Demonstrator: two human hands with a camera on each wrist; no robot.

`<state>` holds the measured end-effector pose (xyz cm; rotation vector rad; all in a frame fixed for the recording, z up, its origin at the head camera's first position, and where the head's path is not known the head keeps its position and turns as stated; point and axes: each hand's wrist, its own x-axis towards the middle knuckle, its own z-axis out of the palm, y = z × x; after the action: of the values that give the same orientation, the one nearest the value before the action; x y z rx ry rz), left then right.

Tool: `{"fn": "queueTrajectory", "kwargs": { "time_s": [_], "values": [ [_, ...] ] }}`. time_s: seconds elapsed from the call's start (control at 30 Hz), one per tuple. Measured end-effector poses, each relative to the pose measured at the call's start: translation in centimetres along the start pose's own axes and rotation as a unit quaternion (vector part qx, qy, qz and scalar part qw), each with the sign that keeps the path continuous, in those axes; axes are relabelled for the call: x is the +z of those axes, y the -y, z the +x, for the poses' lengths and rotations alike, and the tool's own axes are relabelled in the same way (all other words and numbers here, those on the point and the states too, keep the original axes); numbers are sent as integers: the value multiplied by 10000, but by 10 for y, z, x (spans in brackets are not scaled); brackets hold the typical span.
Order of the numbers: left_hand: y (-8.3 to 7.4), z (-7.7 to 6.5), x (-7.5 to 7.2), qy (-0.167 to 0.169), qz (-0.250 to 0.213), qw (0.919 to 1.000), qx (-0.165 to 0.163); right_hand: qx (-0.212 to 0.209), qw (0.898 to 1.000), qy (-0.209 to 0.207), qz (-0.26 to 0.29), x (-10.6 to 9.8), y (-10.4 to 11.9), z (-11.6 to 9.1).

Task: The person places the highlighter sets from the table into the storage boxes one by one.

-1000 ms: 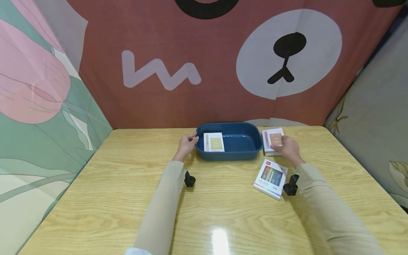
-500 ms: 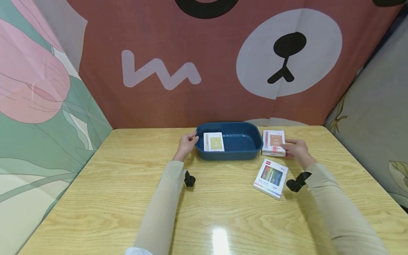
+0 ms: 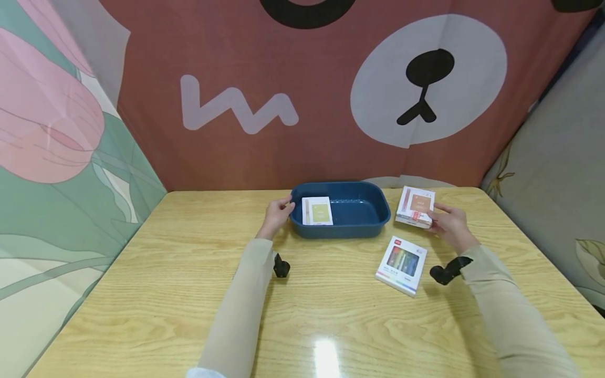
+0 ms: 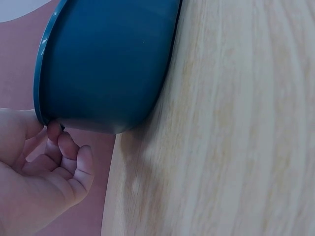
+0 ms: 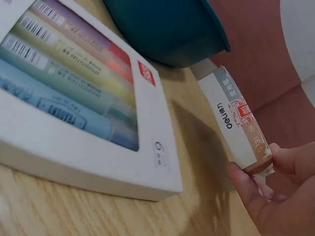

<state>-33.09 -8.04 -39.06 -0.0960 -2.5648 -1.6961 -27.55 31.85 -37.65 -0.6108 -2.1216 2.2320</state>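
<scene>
My left hand pinches the left rim of a dark blue plastic basin, thumb on one side and fingertips on the other, as the left wrist view shows. Inside the basin, at its left, lies a white box with a yellow-green label. My right hand grips the right edge of a white highlighter box with an orange label. That box is slightly tilted over the tabletop, right of the basin, its shadow below it in the right wrist view. Nearer me lies a white box of colored highlighters with a clear window.
Everything sits on a light wood table. A reddish-brown cloth with a bear print hangs behind its far edge, with floral cloths at both sides. Black wrist cameras jut out below both hands.
My right hand has shifted from the top of the orange-labelled highlighter box to its right edge, then drawn it rightward and turned it, away from the basin. My left hand stays put.
</scene>
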Motion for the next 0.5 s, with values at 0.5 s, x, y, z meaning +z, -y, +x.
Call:
{"fn": "queueTrajectory", "kwargs": {
  "time_s": [0.5],
  "values": [
    [0, 1, 0, 97, -98, 9998, -149, -317, 9963, 211, 766, 8, 24, -10]
  ]
}}
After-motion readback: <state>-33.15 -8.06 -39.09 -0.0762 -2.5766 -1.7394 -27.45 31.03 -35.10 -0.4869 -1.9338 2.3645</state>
